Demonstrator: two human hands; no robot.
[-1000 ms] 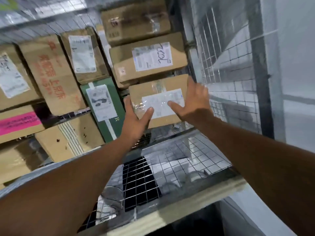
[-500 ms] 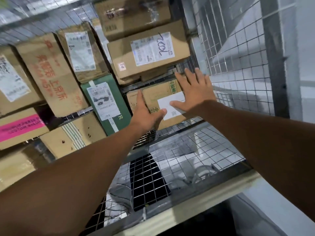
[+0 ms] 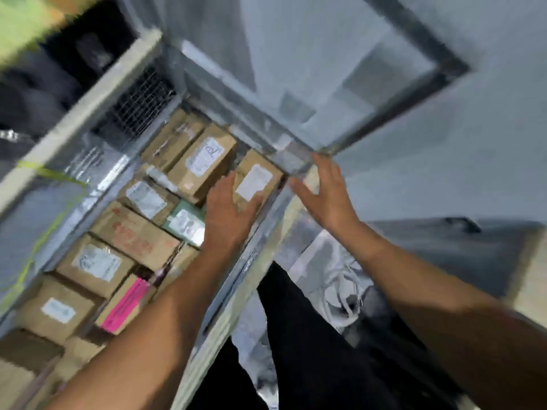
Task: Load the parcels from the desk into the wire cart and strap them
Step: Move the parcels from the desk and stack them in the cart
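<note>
While left hand [image 3: 228, 214] lies flat on corner parcel [image 3: 256, 180] | right hand [image 3: 328, 193] grip released, at wire cart [image 3: 236, 279] rim

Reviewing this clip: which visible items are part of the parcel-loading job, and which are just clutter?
Job items:
small brown parcel under the left hand
right hand, open by the wire cart corner
stacked parcels inside

Lying about:
white bags on the floor
pale bench edge at right
</note>
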